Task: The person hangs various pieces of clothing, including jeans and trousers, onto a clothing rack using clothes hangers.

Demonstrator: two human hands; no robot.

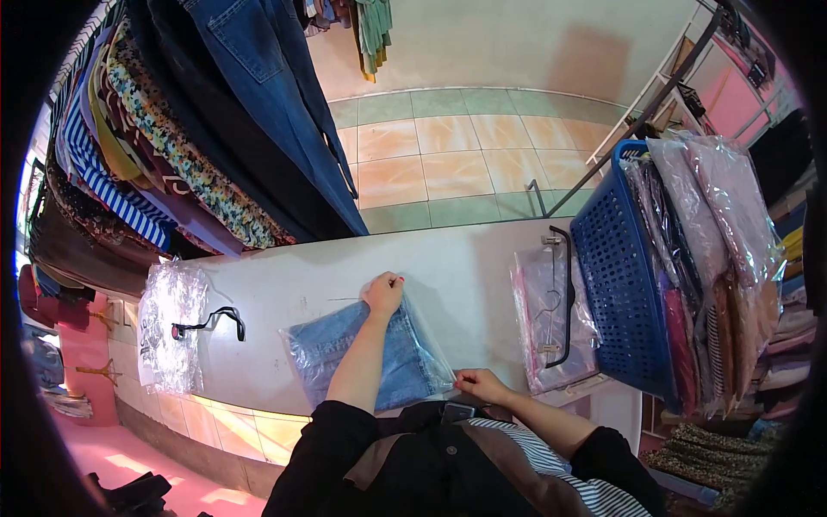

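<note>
On surface: bag held folded jeans; left hand flat on top, fingers open; right hand fingers pinched bag edge. Basket held bagged clothes.

Bagged jeans left of basket

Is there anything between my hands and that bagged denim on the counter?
Nothing visible. Your left hand already rests on the far end of the bagged denim, and your right hand pinches the plastic at its near corner. The hanger and blue basket sit off to the sides.
</note>
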